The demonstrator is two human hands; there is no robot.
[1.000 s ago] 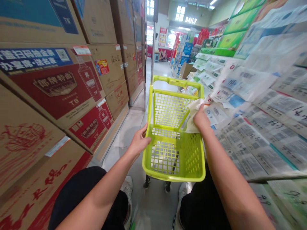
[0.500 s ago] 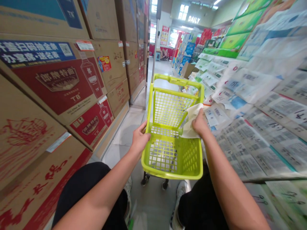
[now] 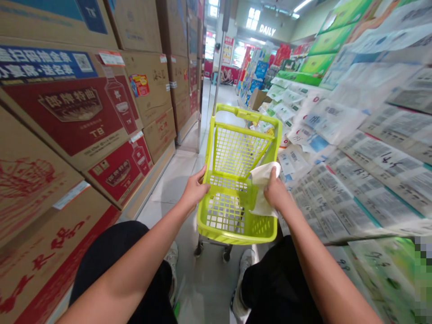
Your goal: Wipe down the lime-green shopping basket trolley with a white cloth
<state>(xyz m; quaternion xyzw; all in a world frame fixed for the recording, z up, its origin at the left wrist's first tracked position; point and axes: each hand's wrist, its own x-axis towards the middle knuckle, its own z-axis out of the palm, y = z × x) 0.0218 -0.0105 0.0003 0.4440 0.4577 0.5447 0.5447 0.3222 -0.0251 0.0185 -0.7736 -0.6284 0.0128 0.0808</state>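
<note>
A lime-green shopping basket [image 3: 229,237] with grid walls, its inside bare, stands in front of me on a wheeled frame. On its left rim rests my left hand [image 3: 195,191], with the thumb on the inner side and the fingers closed round the edge. At the right side my right hand [image 3: 275,191] pinches a white cloth [image 3: 261,200]. That cloth drapes over the right rim and lies against the inner right wall, hiding part of it. A handle bar [image 3: 248,113] spans the far end of the basket.
Stacked cardboard cartons [image 3: 74,108] line the left side. Packs of tissue paper [image 3: 354,180] are piled along the right, close to my right arm. A thin metal pole [image 3: 218,76] rises behind the basket. The tiled aisle floor [image 3: 224,96] runs ahead between them.
My right hand has slid nearer along the basket's right rim, bringing the cloth with it. My left hand stays on the left rim. The view has shifted slightly.
</note>
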